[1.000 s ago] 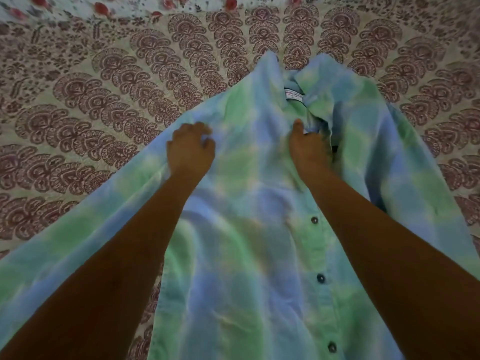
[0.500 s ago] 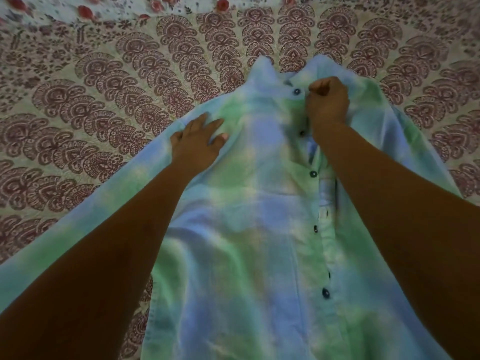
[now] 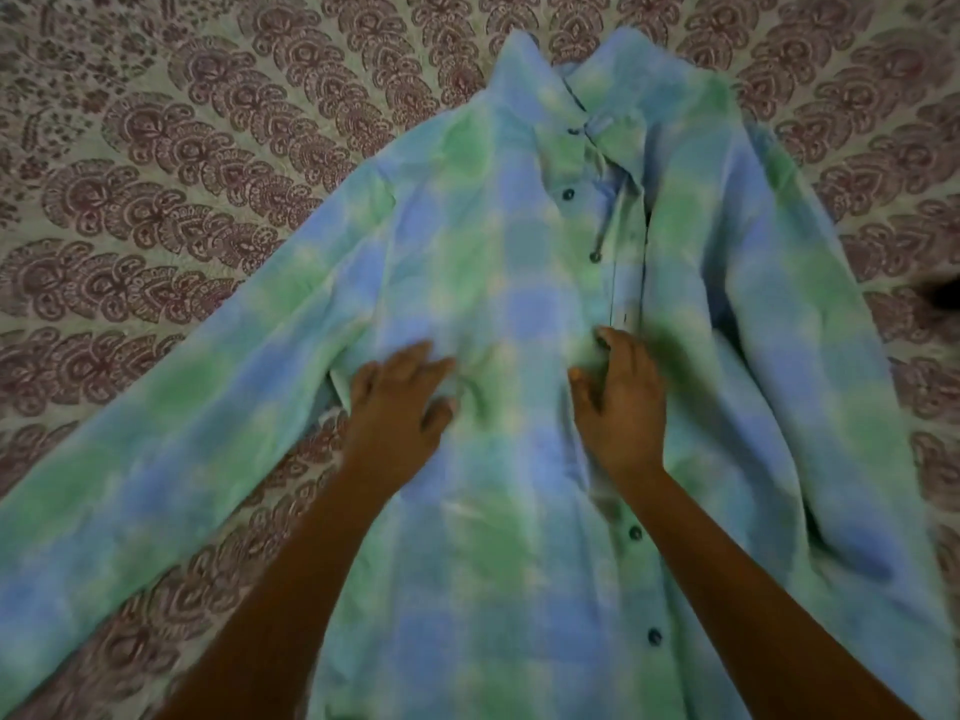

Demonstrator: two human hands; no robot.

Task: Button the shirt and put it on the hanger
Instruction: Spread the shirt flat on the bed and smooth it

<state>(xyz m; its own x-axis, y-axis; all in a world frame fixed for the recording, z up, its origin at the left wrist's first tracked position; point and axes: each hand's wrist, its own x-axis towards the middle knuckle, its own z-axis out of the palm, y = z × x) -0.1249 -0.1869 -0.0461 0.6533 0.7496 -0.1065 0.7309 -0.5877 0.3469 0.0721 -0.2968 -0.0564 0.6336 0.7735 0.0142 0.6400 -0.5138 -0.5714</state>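
The shirt (image 3: 519, 304) lies flat for buttoning: your left hand (image 3: 400, 407), fingers spread, pins the cloth left of the button row (image 3: 595, 257), while your right hand (image 3: 621, 402) rests on that row, and I cannot tell whether it pinches it.

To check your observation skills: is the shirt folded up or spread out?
Spread out: the shirt lies front up on the bedspread, one sleeve stretched sideways.
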